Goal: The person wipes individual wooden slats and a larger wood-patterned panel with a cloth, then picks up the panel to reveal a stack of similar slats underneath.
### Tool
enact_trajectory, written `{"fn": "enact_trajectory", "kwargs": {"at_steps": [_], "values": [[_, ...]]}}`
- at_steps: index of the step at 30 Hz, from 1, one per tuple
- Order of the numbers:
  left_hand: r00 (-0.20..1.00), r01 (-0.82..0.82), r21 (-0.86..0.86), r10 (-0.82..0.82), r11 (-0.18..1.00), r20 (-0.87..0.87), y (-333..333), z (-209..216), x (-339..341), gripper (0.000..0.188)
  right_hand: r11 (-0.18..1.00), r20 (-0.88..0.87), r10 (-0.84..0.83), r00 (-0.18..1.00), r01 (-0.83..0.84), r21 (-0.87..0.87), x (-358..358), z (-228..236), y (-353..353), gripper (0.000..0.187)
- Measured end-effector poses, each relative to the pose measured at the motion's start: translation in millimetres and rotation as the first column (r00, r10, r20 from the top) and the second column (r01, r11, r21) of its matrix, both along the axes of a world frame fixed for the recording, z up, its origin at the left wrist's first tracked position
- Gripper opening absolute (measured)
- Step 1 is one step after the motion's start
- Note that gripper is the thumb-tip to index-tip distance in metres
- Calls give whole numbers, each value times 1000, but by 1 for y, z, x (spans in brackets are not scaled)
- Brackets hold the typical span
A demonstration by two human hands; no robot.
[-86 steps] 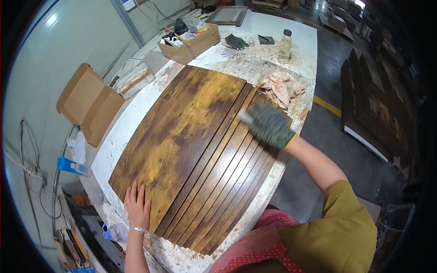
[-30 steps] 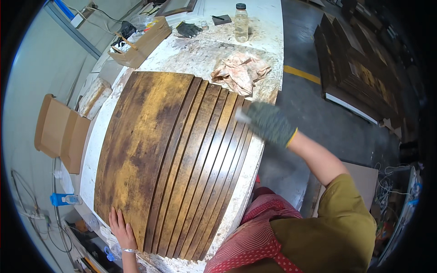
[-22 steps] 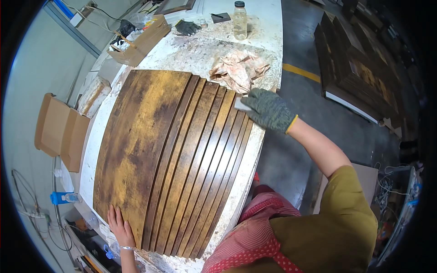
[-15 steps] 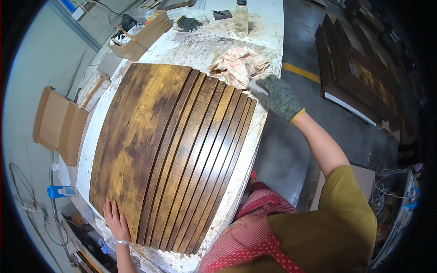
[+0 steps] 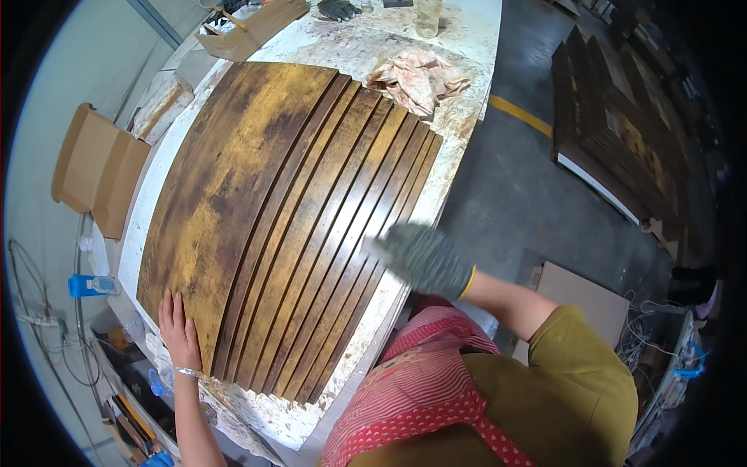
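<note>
- Looking down from the head camera, the view shows a stack of wood-grain panels [image 5: 233, 179] on the near part of a stained white bench [image 5: 334, 47], fanned so their long edges step toward the bench's right edge, where the person stands.
- Resting at the stack's near-left corner, the bare left hand [image 5: 180, 335] lies flat on the top panel, fingers slightly apart and gripping nothing.
- Holding a pale pad [image 5: 375, 249], the gloved right hand [image 5: 424, 257] is closed around it over the outermost steps, about midway along the stack's right side; blur hides whether the pad touches wood.
- Lying just beyond the stack's far edge, a crumpled pinkish cloth [image 5: 418, 82] sits toward the bench's right edge; a cardboard carton [image 5: 253, 31] stands farther off, near the left edge.
- Working well here would likely mean keeping the pad flat, with light, even pressure along each exposed strip, and not catching it on the stepped edges.
- Pressing steadily with the left palm should help stop the thin, overlapping panels from sliding; sharp sideways pushes seem the main risk.
- Comparing with half a second ago, the right hand has come from the stack's far-right corner, beside the cloth, back toward the person; the left hand keeps its corner.
- Tilting of the camera has shifted the scene upward, so the clear bottle [image 5: 428, 17] at the bench's far right has lost its cap from view.
</note>
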State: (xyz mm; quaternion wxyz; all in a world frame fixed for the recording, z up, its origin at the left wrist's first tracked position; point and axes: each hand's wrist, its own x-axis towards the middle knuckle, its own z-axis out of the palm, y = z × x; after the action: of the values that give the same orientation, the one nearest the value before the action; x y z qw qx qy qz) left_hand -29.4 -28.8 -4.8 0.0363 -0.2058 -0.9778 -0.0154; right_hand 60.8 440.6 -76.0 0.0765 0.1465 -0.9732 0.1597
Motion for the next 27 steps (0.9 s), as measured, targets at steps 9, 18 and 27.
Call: {"fn": "enact_trajectory", "kwargs": {"at_steps": [9,18,27], "values": [[999,24,-4,-24,1000,-36,-2,-3,-3,49,933,-224,-326,918,275,-232,-11,15,67,36],[996,15,5,-15,1000,-83,-5,-5,-3,46,954,20,272,962,-267,-134,53,34,-60,26],[991,17,58,-9,998,-133,-6,-16,-2,45,990,-120,137,983,-142,-29,75,-2,-86,29]]}}
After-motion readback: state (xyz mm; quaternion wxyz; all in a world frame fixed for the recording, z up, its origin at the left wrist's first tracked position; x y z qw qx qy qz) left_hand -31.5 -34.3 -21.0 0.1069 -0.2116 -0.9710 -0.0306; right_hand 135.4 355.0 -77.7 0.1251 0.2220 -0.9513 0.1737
